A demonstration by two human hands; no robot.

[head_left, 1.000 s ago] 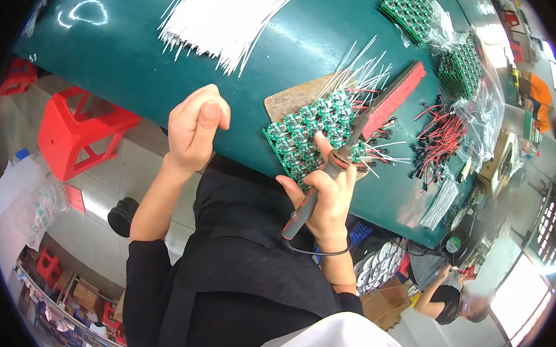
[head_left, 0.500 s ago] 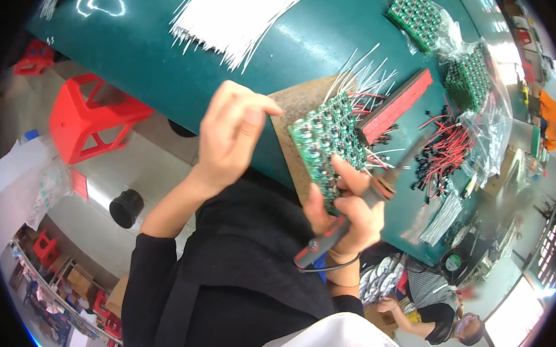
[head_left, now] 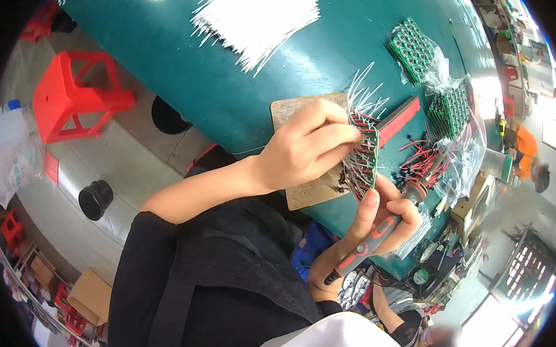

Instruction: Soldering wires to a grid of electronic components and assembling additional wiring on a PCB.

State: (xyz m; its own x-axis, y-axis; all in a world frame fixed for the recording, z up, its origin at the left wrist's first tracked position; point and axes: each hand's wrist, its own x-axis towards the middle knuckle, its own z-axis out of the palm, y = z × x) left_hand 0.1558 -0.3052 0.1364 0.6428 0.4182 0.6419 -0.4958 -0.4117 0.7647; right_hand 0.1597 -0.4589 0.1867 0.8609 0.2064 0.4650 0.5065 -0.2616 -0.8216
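A green circuit board panel point(head_left: 376, 156) stands tilted on edge above a brown board point(head_left: 301, 195), its face with red, white and dark wires turned toward my left hand point(head_left: 308, 140). The fingers of that hand are closed at the wires point(head_left: 365, 134) on the panel. My right hand point(head_left: 390, 215) grips a grey and red soldering iron point(head_left: 371, 239), while its thumb and fingertips hold the panel's lower edge. The iron points away to the upper right, over a heap of red and black wires point(head_left: 419, 160). Its tip is hard to make out.
A thick pile of white wires point(head_left: 260, 20) lies on the green table point(head_left: 334, 45). Beyond the panel rests a red wooden bar point(head_left: 401, 122). Bagged stacks of circuit boards point(head_left: 413, 50) stand farther right. A red stool point(head_left: 76, 96) is on the left; another person point(head_left: 401, 311) sits lower right.
The panel has turned from its component side to its wire side and been raised on edge. My left hand has moved right onto its wires. The right hand keeps the soldering iron.
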